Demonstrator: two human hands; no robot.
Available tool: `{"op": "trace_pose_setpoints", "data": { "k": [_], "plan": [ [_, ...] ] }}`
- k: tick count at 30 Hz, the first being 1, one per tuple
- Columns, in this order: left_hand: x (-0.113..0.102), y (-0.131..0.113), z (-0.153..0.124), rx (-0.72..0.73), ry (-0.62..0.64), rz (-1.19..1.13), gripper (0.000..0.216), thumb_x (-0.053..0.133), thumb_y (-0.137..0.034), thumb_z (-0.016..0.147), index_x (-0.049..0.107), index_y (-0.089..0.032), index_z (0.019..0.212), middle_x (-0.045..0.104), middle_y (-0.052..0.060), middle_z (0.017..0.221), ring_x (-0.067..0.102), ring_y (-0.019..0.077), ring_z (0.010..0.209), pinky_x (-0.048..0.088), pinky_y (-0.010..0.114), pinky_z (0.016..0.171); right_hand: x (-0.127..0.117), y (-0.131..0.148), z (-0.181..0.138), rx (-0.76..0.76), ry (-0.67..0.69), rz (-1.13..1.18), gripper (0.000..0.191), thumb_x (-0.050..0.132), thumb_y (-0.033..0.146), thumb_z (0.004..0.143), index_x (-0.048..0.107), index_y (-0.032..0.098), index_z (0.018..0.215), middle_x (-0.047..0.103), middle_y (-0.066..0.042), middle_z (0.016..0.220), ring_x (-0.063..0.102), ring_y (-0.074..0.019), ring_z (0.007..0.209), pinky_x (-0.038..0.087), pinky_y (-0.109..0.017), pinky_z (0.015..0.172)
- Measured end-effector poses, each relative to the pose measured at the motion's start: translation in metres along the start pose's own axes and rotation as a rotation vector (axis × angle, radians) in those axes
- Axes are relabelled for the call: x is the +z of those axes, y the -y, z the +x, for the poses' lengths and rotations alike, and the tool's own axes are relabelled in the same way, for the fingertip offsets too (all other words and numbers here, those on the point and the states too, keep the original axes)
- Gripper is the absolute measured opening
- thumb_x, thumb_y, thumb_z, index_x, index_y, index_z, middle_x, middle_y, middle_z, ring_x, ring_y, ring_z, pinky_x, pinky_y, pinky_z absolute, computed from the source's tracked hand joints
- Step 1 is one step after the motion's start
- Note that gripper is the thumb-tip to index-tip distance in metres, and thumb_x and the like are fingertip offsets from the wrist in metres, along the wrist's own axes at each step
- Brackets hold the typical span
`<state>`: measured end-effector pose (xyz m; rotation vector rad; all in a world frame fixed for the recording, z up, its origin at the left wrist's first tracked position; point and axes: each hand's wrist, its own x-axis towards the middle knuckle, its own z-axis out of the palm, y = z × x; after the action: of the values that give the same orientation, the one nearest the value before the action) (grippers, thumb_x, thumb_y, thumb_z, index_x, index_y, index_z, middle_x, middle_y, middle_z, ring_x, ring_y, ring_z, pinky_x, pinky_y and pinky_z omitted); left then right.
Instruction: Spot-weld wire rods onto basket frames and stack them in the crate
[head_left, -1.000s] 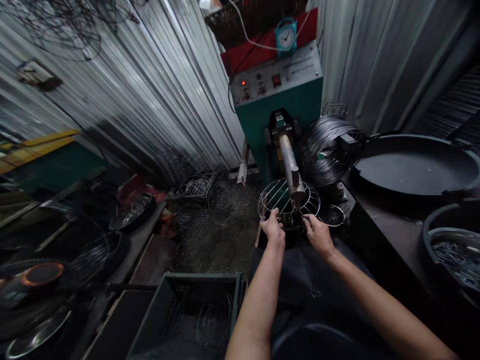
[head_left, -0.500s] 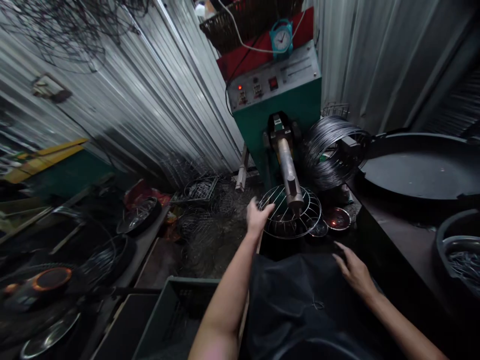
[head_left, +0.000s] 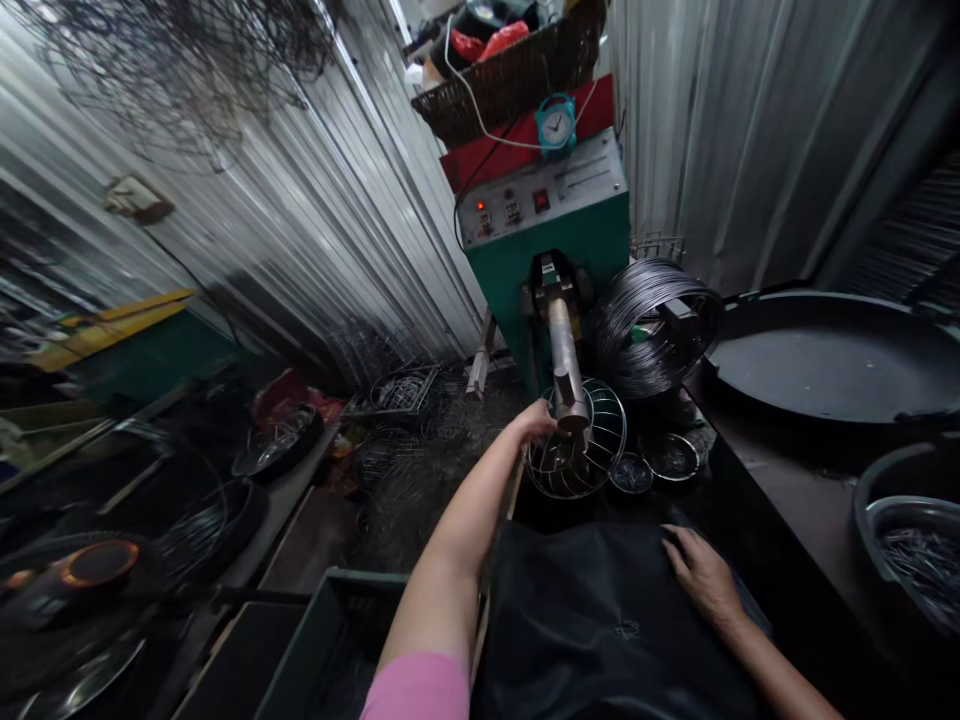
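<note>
My left hand (head_left: 537, 422) is at the left side of a round wire basket (head_left: 606, 450), its fingers closed around the wires and partly hidden. The basket sits tilted under the thick metal arm (head_left: 564, 355) of a green machine (head_left: 491, 262). My right hand (head_left: 703, 575) lies on the black apron (head_left: 570, 590) over my lap, holding nothing, its fingers loosely bent and slightly apart. A small bit of wire (head_left: 626, 629) rests on the apron. Beyond that hand stand two small dishes, a dark one (head_left: 631, 474) and a shiny-rimmed one (head_left: 673, 457).
A coil of wire (head_left: 649, 325) stands right of the machine. Farther right are a wide black pan (head_left: 832, 355) and a tub (head_left: 874, 500) with a bowl of metal pieces. A green crate (head_left: 330, 610) is at lower left. A teal clock (head_left: 556, 128) hangs above the panel.
My left hand has moved right and closed on the wire basket, which has tilted. My right hand has settled onto the apron. The view has shifted slightly upward.
</note>
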<state>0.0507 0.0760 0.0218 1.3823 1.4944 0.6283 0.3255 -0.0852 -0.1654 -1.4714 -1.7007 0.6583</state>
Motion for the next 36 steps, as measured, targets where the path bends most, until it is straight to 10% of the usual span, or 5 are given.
{"op": "trace_pose_setpoints", "data": {
  "k": [5, 12, 18, 25, 36],
  "plan": [
    [0.014, 0.034, -0.006, -0.119, 0.037, -0.176, 0.058, 0.078, -0.024, 0.049, 0.054, -0.012, 0.101, 0.059, 0.002, 0.074, 0.055, 0.0131, 0.064, 0.047, 0.026, 0.056, -0.017, 0.032, 0.042, 0.331, 0.047, 0.377, 0.042, 0.053, 0.051, 0.073, 0.062, 0.02, 0.1, 0.068, -0.007, 0.085, 0.063, -0.0227, 0.075, 0.05, -0.033, 0.063],
    [0.04, 0.086, -0.013, -0.058, -0.04, -0.54, 0.067, 0.076, -0.019, 0.049, 0.046, -0.016, 0.108, 0.057, 0.005, 0.089, 0.057, 0.0136, 0.074, 0.047, 0.026, 0.061, -0.039, 0.114, 0.115, 0.218, 0.157, 0.486, 0.047, 0.057, 0.054, 0.073, 0.063, 0.02, 0.105, 0.066, -0.007, 0.094, 0.059, -0.0203, 0.084, 0.047, -0.027, 0.065],
    [0.05, 0.092, -0.015, 0.013, -0.112, -0.68, 0.071, 0.078, -0.018, 0.044, 0.042, -0.02, 0.106, 0.052, -0.002, 0.082, 0.054, 0.01, 0.069, 0.045, 0.024, 0.062, -0.024, 0.132, 0.137, 0.295, 0.249, 0.487, 0.051, 0.058, 0.059, 0.068, 0.065, 0.018, 0.098, 0.065, -0.006, 0.089, 0.058, -0.0181, 0.077, 0.044, -0.025, 0.058],
    [0.055, 0.102, -0.033, -0.043, -0.1, -0.648, 0.067, 0.077, -0.017, 0.046, 0.043, -0.018, 0.102, 0.052, -0.001, 0.082, 0.053, 0.0106, 0.069, 0.046, 0.028, 0.064, -0.036, 0.118, 0.119, 0.308, 0.226, 0.482, 0.046, 0.058, 0.058, 0.069, 0.065, 0.018, 0.092, 0.066, -0.005, 0.084, 0.058, -0.017, 0.072, 0.043, -0.025, 0.057],
    [0.085, 0.121, -0.055, 0.297, -0.255, -0.478, 0.076, 0.082, -0.018, 0.044, 0.038, -0.019, 0.105, 0.054, 0.003, 0.095, 0.054, 0.0172, 0.091, 0.041, 0.036, 0.087, -0.033, 0.119, 0.074, 0.322, 0.239, 0.504, 0.048, 0.06, 0.058, 0.069, 0.064, 0.018, 0.095, 0.065, -0.004, 0.08, 0.058, -0.0167, 0.071, 0.045, -0.026, 0.059]
  ]
}}
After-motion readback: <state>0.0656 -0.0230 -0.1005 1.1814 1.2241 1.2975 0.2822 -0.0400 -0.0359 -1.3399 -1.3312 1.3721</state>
